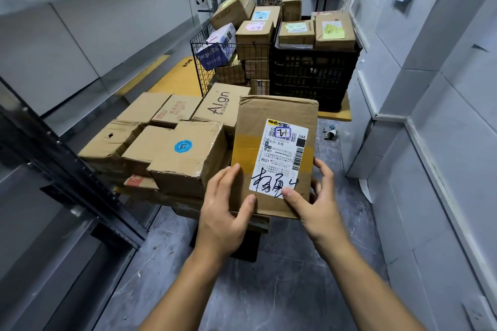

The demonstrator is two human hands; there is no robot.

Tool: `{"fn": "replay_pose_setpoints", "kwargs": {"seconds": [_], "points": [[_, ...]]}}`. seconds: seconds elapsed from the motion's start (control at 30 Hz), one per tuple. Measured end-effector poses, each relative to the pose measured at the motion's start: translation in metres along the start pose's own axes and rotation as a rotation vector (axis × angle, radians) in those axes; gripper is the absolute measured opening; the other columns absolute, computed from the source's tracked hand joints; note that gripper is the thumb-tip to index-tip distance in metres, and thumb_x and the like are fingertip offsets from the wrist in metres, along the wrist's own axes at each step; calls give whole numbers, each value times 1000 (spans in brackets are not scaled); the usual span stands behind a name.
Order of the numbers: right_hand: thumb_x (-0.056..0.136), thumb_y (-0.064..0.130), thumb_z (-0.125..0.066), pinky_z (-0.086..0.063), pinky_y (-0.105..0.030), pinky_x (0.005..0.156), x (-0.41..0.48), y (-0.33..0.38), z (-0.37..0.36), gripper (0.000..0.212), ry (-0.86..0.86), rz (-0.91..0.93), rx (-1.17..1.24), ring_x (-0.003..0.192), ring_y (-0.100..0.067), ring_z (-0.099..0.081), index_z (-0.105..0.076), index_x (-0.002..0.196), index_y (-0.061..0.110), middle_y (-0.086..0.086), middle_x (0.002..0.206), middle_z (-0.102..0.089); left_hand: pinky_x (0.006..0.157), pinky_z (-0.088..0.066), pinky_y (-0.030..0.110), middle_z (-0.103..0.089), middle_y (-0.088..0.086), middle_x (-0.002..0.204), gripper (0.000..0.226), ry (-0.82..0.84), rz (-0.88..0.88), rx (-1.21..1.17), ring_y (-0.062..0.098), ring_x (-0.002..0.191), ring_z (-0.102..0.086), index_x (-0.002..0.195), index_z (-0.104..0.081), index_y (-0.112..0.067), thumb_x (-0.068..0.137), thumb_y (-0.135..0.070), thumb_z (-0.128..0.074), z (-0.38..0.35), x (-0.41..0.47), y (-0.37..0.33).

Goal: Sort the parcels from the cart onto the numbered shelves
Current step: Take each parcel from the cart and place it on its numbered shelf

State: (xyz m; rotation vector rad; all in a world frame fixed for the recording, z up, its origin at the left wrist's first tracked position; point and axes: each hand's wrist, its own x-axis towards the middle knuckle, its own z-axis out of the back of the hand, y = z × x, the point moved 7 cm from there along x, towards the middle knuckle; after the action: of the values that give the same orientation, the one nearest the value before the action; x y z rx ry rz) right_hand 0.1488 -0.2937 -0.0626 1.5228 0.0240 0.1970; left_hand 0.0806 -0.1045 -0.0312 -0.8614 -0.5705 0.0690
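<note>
Parcel (251,129) between left hand (224,213), right hand (316,203)

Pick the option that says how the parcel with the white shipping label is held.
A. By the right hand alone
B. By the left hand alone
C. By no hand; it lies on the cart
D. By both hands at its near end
D: the left hand and right hand both grip the near end of the parcel, with the right thumb on its shipping label.
</note>
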Motion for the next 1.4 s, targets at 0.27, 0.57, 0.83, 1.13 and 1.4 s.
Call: {"fn": "replay_pose_setpoints", "kwargs": {"seconds": [0.27,0.57,0.83,1.13,1.4], "points": [[66,58,-80,-53,-45,99,2,25,-19,74,-52,70,-25,115,-1,-61,-32,123,68,14,127,-62,101,-27,3,-44,3,141,61,-20,-69,57,2,130,-37,144,-39,-26,88,-29,-63,28,5,-5],[77,37,-82,-53,-43,101,1,62,-109,71,105,169,77,119,-6,-61,-37,124,64,8,129,-62,100,-40,29,-43,-5,138,53,-169,-29,190,9,123,-44,139,-47,-24,88,-34,-59,148,-4,7],[83,23,-80,-50,-52,103,-67,93,-270,73,379,198,130,119,-15,-62,-36,127,61,4,129,-62,102,-41,37,-52,1,132,50,-212,175,631,21,120,-47,133,-53,-19,87,-37,-56,342,-92,53],[73,44,-80,-52,-49,101,-233,138,-463,72,766,234,264,120,-9,-61,-37,130,58,20,122,-63,99,-40,41,-51,2,134,55,-346,575,1029,25,120,-45,141,-46,-22,90,-39,-57,534,-275,68],[84,30,-79,-56,-46,96,-401,174,-579,68,1122,223,393,120,-14,-61,-36,124,64,11,127,-60,98,-38,39,-49,-2,135,51,-588,881,1157,21,121,-43,139,-46,-24,91,-42,-53,653,-451,26]]}}
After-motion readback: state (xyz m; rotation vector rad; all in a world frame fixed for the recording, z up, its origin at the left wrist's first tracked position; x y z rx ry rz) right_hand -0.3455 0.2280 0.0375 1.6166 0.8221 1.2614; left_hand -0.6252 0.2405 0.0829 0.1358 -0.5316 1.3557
